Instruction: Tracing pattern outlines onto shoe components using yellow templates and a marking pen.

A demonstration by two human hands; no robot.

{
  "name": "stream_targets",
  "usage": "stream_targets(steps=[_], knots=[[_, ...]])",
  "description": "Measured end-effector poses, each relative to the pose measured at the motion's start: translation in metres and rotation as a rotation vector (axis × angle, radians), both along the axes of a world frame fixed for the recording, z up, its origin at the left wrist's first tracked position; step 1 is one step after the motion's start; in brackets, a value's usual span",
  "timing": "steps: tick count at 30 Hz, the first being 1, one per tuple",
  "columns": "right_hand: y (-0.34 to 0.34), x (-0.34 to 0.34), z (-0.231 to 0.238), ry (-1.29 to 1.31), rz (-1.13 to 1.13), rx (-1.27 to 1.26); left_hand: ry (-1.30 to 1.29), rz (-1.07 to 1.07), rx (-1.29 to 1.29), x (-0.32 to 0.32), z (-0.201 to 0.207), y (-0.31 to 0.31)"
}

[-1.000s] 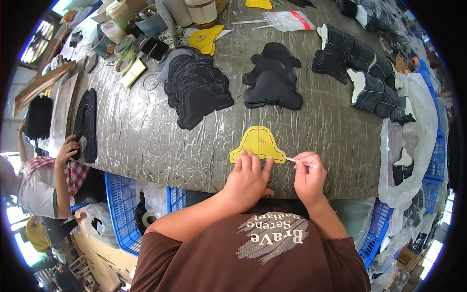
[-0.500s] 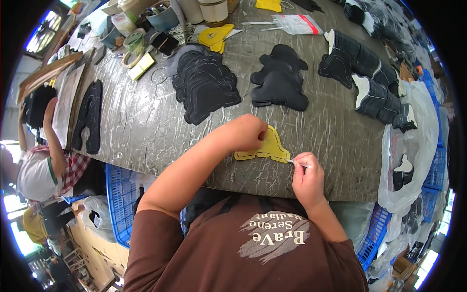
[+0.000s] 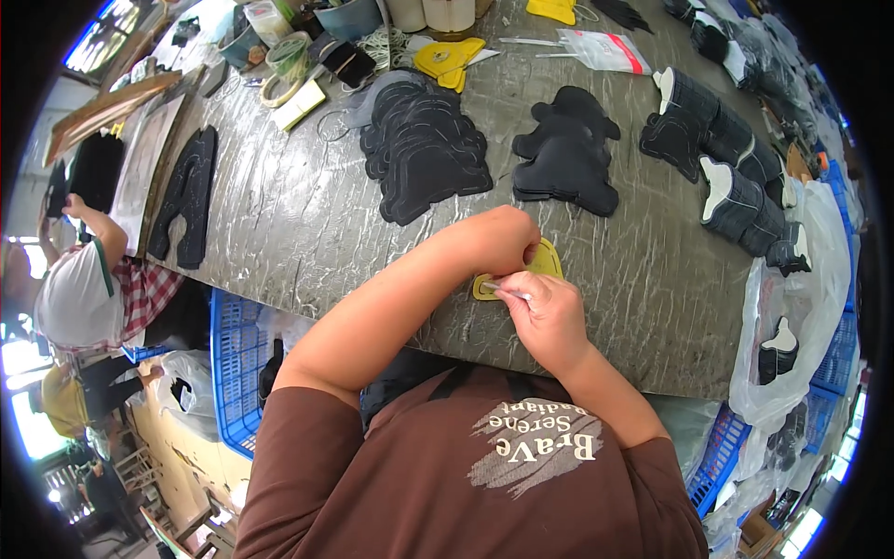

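Head view, change since the earlier frames: the left hand (image 3: 498, 240) has moved over the yellow template (image 3: 543, 264), which was in full view a second ago and is now mostly covered; the right hand (image 3: 545, 312) has closed in beside it.

Left hand: centre of frame, curled down onto the template; what the fingers grip cannot be told.

Right hand: just below centre, pinched around a thin silver pen (image 3: 507, 292), tip towards the template's left edge.

Yellow template: flat on the grey worktable (image 3: 279, 214), near its front edge.

Black cut pieces (image 3: 424, 154): stacked, upper centre. A second black stack (image 3: 568, 158) sits right of it.

Black-and-white uppers (image 3: 736, 177): row at upper right.

Blue crate (image 3: 233, 359): lower left, under the table edge.

Another person (image 3: 88, 289): far left.
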State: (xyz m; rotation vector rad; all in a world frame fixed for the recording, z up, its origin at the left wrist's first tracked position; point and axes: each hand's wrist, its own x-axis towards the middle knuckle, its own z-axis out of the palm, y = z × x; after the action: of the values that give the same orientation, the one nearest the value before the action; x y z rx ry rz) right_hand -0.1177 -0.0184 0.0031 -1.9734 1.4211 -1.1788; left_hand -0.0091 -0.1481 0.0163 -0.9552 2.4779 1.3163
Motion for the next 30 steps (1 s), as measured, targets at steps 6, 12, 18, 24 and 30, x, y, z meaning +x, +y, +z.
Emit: stream_targets(steps=[6,12,18,24,30], knots=[[-0.002,0.004,0.006,0.061,0.010,0.012,0.005,-0.015,-0.004,0.001,-0.005,-0.002],[0.003,0.000,0.005,0.040,0.007,0.066,-0.001,-0.010,0.007,0.000,-0.002,-0.001],[0.008,-0.011,-0.002,-0.214,-0.039,0.062,-0.024,-0.031,0.003,-0.003,-0.006,-0.002],[0.023,-0.038,0.009,0.439,-0.228,0.144,-0.053,-0.035,0.010,-0.002,-0.001,0.001],[0.030,-0.041,-0.001,0.436,-0.269,0.283,-0.024,-0.054,-0.077,-0.001,0.003,0.006]])
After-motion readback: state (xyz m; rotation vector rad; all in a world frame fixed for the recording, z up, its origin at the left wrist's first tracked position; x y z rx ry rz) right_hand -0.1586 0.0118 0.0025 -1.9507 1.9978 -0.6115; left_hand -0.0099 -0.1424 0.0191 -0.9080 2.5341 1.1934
